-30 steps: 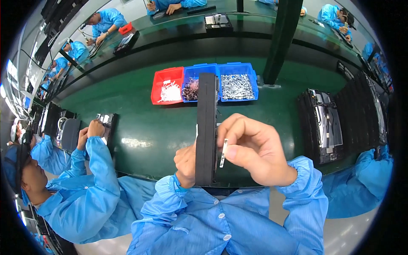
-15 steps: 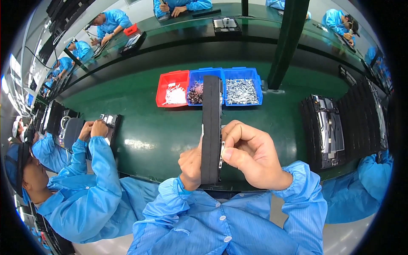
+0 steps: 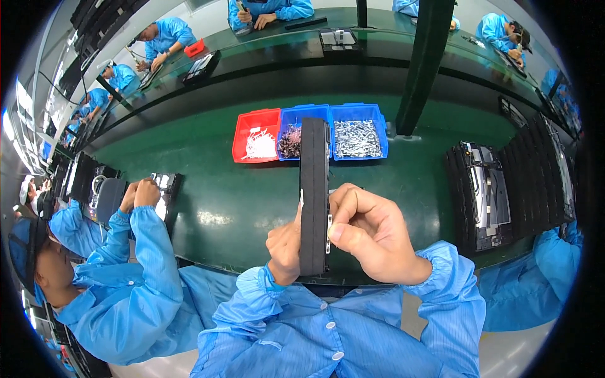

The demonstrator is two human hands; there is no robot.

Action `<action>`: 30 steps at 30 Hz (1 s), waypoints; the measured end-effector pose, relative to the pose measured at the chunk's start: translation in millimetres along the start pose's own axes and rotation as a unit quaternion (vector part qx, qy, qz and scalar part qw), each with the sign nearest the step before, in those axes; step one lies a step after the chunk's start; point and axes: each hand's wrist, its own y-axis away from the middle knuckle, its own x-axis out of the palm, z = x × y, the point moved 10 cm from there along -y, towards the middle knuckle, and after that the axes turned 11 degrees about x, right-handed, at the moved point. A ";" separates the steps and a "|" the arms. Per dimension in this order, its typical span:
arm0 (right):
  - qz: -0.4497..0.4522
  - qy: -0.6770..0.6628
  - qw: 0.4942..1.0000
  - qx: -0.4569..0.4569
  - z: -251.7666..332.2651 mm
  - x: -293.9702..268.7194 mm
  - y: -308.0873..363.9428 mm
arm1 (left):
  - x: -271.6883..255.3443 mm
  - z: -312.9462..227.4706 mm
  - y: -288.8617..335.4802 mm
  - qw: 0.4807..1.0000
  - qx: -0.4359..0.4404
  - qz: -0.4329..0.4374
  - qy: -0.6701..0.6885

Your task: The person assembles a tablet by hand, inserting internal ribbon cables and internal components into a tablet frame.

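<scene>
Over the near edge of the table (image 3: 214, 252), the right hand (image 3: 378, 238) has moved left, closing in on the black slab (image 3: 314, 201). The small metallic strip (image 3: 329, 246) in its fingers, at first leaning and apart from the slab, now runs nearly parallel along the slab's right side, apparently touching it. Toward the table's left end, a co-worker's hands (image 3: 147, 193) have drawn closer together.

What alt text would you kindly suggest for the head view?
The person's left hand holds a black rectangular device; the right hand pinches a thin silvery strip at its side. Beyond, red and blue plastic bins hold small parts.
</scene>
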 end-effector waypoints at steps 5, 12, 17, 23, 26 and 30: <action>0.035 -0.006 0.999 0.005 -4.6 -1.7 0.0 | -1.8 -5.1 -1.5 0.999 0.023 -0.009 -0.022; 0.024 0.012 1.000 0.003 -4.1 -5.3 -0.5 | -0.4 -7.7 -8.9 1.000 0.004 0.024 -0.007; 0.026 0.022 0.999 0.007 -3.0 -5.9 -1.2 | 2.8 -3.4 -6.6 0.999 -0.014 0.036 0.013; 0.027 0.028 0.999 0.013 -4.1 -8.7 -1.2 | 3.1 -7.5 -10.0 0.999 0.000 0.034 -0.012; 0.014 -0.015 0.999 0.043 -4.6 -7.0 -0.9 | 3.0 -8.9 -3.1 0.999 0.032 0.023 -0.034; -0.013 -0.002 0.999 0.045 -9.0 -14.9 -5.0 | 1.4 -4.0 3.6 0.999 -0.003 -0.011 -0.042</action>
